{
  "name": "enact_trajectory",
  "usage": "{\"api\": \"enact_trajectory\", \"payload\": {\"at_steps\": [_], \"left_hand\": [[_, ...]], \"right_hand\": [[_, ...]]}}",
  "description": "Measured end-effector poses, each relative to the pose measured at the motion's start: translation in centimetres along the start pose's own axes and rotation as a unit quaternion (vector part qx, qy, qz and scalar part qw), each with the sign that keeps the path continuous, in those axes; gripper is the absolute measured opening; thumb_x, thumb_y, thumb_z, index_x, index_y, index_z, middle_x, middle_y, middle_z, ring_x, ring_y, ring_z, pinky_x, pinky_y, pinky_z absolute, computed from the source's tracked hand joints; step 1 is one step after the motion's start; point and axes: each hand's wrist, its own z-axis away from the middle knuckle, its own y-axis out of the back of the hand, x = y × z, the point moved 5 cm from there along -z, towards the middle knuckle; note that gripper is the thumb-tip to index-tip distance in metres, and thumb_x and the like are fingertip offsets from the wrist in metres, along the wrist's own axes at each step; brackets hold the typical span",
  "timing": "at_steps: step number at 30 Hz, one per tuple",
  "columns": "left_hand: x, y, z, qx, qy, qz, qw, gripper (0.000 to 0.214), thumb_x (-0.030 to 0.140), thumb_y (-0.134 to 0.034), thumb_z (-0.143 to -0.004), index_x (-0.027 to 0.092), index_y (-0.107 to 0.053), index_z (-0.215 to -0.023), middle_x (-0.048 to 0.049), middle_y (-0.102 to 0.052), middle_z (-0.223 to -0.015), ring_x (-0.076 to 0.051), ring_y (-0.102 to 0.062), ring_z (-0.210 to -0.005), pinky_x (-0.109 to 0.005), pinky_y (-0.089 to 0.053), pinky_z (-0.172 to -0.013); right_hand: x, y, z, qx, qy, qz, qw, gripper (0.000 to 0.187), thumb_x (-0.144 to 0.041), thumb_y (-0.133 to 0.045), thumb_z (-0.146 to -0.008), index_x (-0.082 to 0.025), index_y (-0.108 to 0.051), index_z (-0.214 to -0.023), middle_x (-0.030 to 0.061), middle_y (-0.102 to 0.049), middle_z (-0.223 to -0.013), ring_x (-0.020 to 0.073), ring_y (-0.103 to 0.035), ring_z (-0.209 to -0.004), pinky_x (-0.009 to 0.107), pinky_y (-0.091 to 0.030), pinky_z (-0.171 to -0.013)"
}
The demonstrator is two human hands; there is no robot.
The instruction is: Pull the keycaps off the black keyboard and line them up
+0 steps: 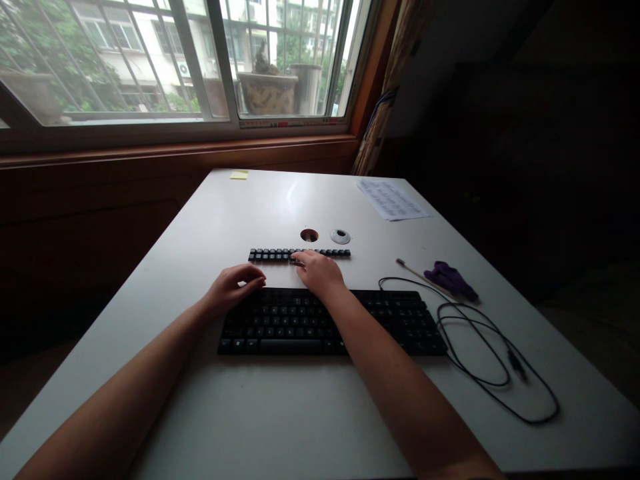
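Note:
A black keyboard [295, 331] lies flat before me, and the part of its upper rows that shows looks dark, without lettered keys. Just beyond it, black keycaps [270, 254] stand loose on the table in two neat lines. My right hand [321, 272] reaches over the keyboard to the middle of these lines, its fingertips pinched on a small dark piece that looks like a keycap [297, 263]. My left hand [237, 284] rests by the keyboard's upper left corner, fingers loosely curled, thumb a little apart, with nothing visible in it.
A black cable [500, 385] loops over the white table [210, 413] at the right. Nearby lie a thin brush-like stick [417, 275] and a purple cloth [450, 280]. Farther back are a round hole [309, 235], its grey cover [341, 236], printed sheets [393, 200] and yellow notes [239, 175].

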Motion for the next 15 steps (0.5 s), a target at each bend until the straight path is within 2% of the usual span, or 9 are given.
{"api": "enact_trajectory", "payload": {"at_steps": [15], "left_hand": [[-0.02,-0.04,-0.06,-0.001,0.000,0.000,1.000,0.021,0.035,-0.060,-0.092,0.016,-0.069,-0.092,-0.0062,-0.070,-0.085,-0.016,-0.065,-0.077,-0.025,-0.052,-0.070]], "right_hand": [[-0.19,-0.22,-0.02,-0.010,0.008,0.018,1.000,0.038,-0.027,-0.053,-0.090,-0.031,-0.061,-0.127,0.0021,-0.065,-0.124,0.0219,-0.067,-0.097,0.033,-0.051,-0.084]]}}
